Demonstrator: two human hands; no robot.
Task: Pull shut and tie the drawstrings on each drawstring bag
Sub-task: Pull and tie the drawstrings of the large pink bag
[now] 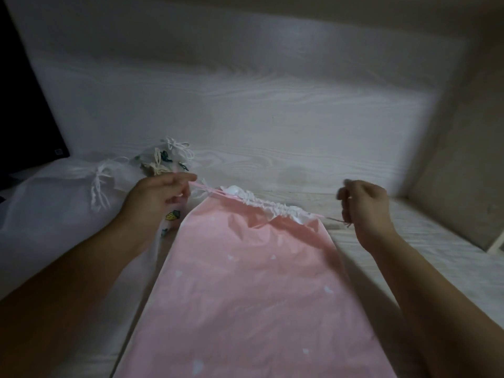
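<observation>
- A dark panel (24, 105) stands at the far left edge, cut off by the frame, well beyond the left hand.
- A sheer white bag (54, 203) lies left of the left hand, its white cord tied in a bow; the forearm covers its near side.
- Just beyond the left hand lie small printed bags (163, 159) with tied cords; their prints are hard to make out, and the hand hides part of them.
- The left hand (155, 195) pinches the pink drawstring (203, 188) at the left end of the bag's mouth.
- The pink bag (245, 282) lies flat on the pale wood-grain surface (272, 118) between both hands, its white-lined mouth partly gathered.
- The right hand (365, 205) is curled round the right-hand cord; motion blur hides the fingertips.
</observation>
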